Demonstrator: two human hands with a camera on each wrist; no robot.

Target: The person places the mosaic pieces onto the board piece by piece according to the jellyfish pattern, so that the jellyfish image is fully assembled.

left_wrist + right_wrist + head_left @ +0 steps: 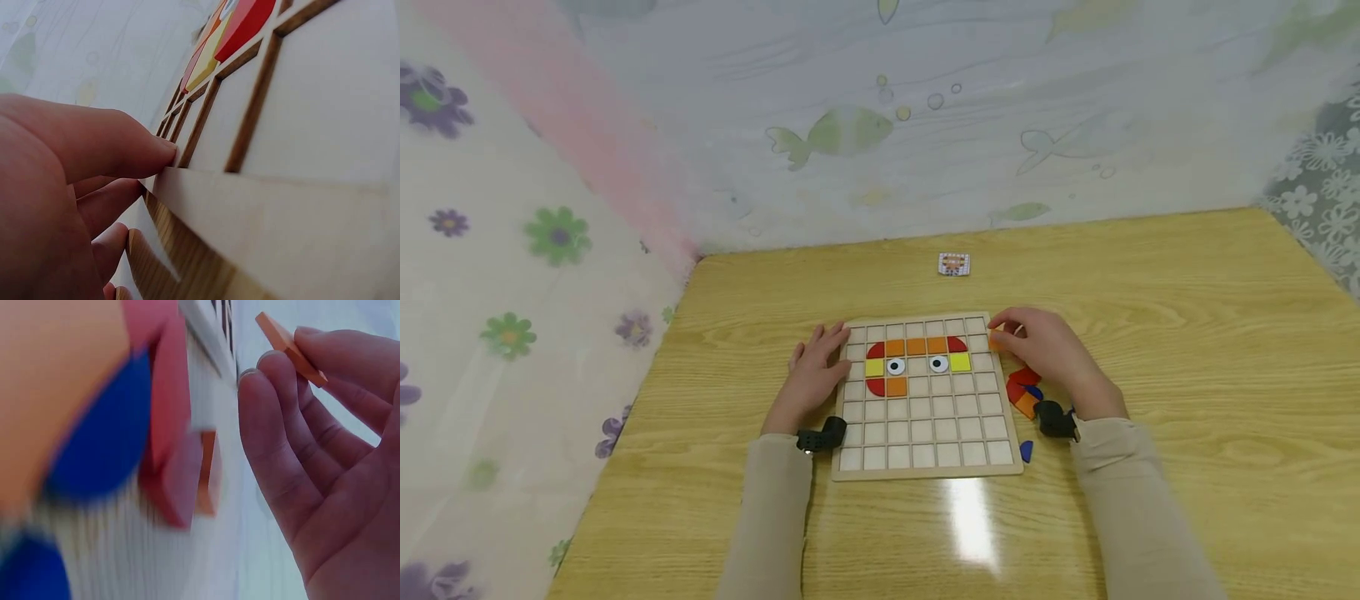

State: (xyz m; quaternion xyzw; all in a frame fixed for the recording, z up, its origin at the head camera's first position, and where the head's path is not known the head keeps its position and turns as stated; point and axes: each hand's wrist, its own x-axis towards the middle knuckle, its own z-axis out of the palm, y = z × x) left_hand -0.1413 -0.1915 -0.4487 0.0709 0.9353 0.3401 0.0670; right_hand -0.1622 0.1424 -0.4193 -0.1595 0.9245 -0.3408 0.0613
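Note:
A pale wooden grid board [897,457] lies on the table, partly filled with red, orange and yellow pieces and two eye discs. At its left edge rests my left hand [811,372], fingers extended. The left wrist view shows that thumb [134,145] touching the board's rim [281,212]. My right hand [1043,340] pinches an orange square tile [290,350] between thumb and fingertips, near the board's upper right corner. Beneath this hand lie loose pieces: red ones [1025,377], an orange tile [1026,405] and blue ones, partly hidden by the wrist camera.
A small pattern card [954,264] lies behind the board, toward the wall [925,167]. One blue rounded piece [1026,451] sits beside the board's lower right edge. The wooden table [1210,333] extends to both sides.

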